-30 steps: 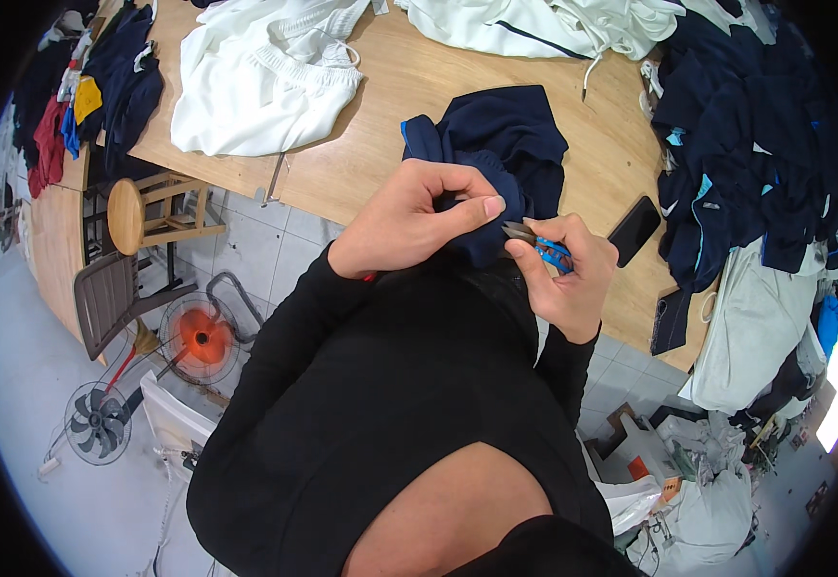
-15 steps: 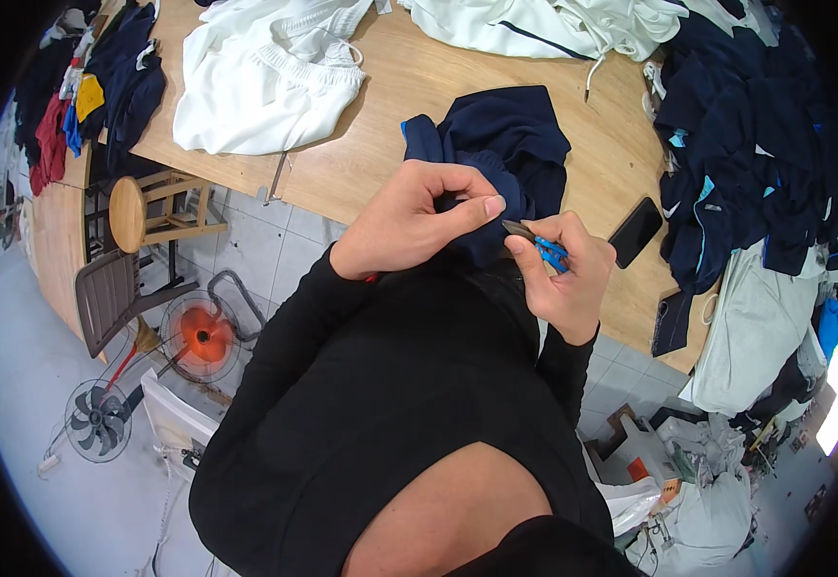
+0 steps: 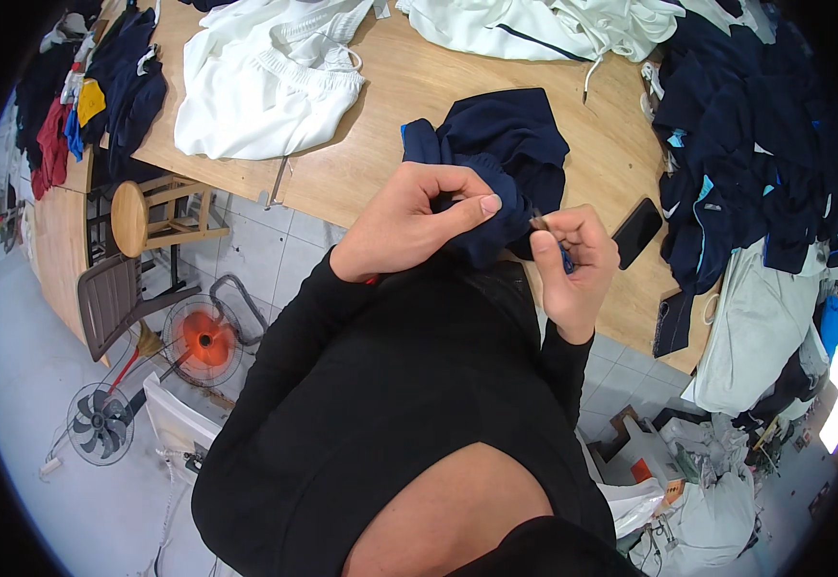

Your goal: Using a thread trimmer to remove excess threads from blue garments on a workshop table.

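A navy garment (image 3: 506, 130) lies bunched at the table's near edge, with a light-blue bit showing at its left corner. My left hand (image 3: 429, 212) is closed on the gathered near part of it, thumb and forefinger pinching the cloth. Close by on the right, my right hand (image 3: 578, 255) is wrapped round blue-handled thread snips (image 3: 539, 222). Their dark metal tip points toward the cloth, a small distance from my left thumb. Most of the snips' handle is hidden by my fingers.
A black phone (image 3: 637, 234) lies right of my right hand on the wooden table (image 3: 380, 130). White trousers (image 3: 270, 96) and another white garment (image 3: 544, 24) lie farther back. Dark garments (image 3: 756, 144) are heaped at the right. A wooden stool (image 3: 130, 219) and an orange-centred fan (image 3: 204, 339) stand left.
My right hand has turned slightly and drawn the snips a little to the right, away from my left thumb; less of the blue handle shows. My left hand keeps its hold.
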{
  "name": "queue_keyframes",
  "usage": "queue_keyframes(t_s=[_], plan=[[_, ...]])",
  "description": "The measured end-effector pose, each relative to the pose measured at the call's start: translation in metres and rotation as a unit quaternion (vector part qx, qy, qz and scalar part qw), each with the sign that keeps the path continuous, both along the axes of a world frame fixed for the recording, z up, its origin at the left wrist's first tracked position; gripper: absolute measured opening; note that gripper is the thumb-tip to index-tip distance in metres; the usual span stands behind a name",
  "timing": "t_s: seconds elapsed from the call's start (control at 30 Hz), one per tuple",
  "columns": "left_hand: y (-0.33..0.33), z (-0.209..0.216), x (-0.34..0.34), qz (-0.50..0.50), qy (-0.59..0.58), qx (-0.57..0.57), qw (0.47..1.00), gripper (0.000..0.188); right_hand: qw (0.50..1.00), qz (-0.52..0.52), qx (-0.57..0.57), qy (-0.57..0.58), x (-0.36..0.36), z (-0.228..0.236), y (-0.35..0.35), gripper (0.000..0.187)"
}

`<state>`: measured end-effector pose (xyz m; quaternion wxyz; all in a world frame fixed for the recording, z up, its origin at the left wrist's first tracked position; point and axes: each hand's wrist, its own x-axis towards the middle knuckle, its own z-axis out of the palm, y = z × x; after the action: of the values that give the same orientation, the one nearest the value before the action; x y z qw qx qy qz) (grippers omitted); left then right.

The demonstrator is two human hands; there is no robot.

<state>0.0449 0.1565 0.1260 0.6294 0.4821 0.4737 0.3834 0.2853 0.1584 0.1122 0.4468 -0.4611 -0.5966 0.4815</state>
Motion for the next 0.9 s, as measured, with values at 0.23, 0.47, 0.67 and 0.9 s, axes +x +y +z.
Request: queue_keyframes(t_s=[0.23, 0.47, 0.67, 0.9], plan=[[0.002, -0.007, 0.010, 0.007, -0.051, -0.014, 0.999, 0.021, 0.973, 0.001, 0.213, -0.093, -0.028, 0.011, 0.005, 0.022], [0.000, -0.008, 0.002, 0.029, -0.036, -0.010, 0.999, 0.020, 0.972, -0.168, 0.003, 0.163, -0.001, -0.006, 0.006, 0.016], [0.003, -0.009, 0.007, 0.004, -0.054, -0.026, 0.998, 0.021, 0.968, -0.048, 0.219, -0.109, -0.035, 0.012, 0.006, 0.032], [0.003, -0.006, -0.002, 0.016, -0.005, -0.002, 1.000, 0.021, 0.979, -0.181, -0.022, 0.095, -0.002, 0.001, 0.008, 0.014]])
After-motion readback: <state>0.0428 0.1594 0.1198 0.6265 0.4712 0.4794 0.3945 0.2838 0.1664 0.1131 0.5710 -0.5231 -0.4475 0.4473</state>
